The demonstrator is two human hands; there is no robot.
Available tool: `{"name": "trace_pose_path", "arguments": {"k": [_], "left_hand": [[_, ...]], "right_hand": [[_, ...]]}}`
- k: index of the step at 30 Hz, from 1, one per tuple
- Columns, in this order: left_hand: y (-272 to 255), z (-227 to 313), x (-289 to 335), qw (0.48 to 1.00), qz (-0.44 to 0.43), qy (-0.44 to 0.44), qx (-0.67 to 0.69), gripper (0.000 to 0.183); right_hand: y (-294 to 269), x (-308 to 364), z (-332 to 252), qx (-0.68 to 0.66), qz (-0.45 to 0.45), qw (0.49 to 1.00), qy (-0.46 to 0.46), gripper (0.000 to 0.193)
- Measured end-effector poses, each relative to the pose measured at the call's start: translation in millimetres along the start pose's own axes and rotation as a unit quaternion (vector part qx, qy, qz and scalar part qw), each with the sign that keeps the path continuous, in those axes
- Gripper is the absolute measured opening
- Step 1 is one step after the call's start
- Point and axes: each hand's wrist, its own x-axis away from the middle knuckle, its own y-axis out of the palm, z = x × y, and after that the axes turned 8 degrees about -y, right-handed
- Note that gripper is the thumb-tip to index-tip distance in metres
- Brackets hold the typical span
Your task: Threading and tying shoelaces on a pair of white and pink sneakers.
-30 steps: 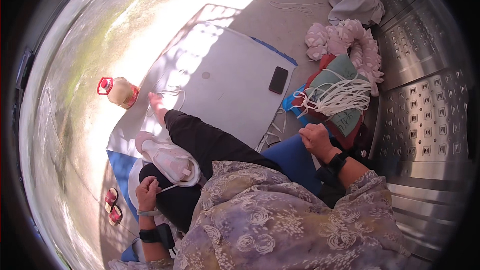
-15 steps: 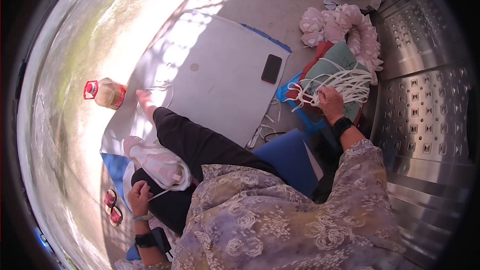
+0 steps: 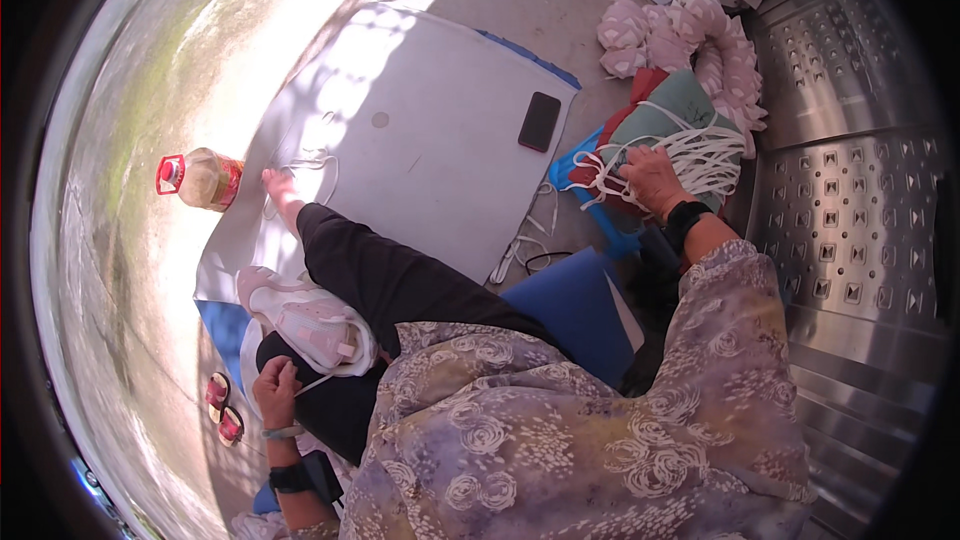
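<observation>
A pale pink and white sneaker (image 3: 318, 332) lies on its side across my lap, its toe pointing up and left. My left hand (image 3: 275, 395) is closed beside its opening, pinching a thin white shoelace (image 3: 314, 384) that runs toward the shoe. At the right, a heap of white shoelaces (image 3: 708, 152) lies over a green cloth (image 3: 668, 105) and a dark red cloth (image 3: 645, 85). My right hand (image 3: 654, 183) is on the heap's near left side, its fingers bent onto the laces; the fingertips are partly hidden.
Under the cloths shows a blue plastic stool or basket (image 3: 612, 228). A black phone (image 3: 539, 121) lies on the large grey-white board (image 3: 430, 140). Further right are pale pink ruffled fabric (image 3: 708, 70) and a patterned metal wall (image 3: 850, 230). A bottle (image 3: 208, 180) and sunglasses (image 3: 224, 410) are at left.
My right hand has shifted slightly up and left over the lace heap, its fingers reaching further onto the laces. My left hand stays by the sneaker with the lace.
</observation>
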Motion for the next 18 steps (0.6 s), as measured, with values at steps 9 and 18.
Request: {"name": "trace_pose_path", "arguments": {"k": [9, 18], "left_hand": [[9, 21, 10, 0.999, 0.035, 0.008, 0.011, 0.015], [81, 156, 36, 0.892, -0.313, 0.152, 0.289, 0.065]], "right_hand": [[-24, -25, -28, 0.004, 0.082, 0.986, -0.148, 0.004], [-169, -109, -238, -0.283, 0.250, 0.825, -0.420, 0.014]]}}
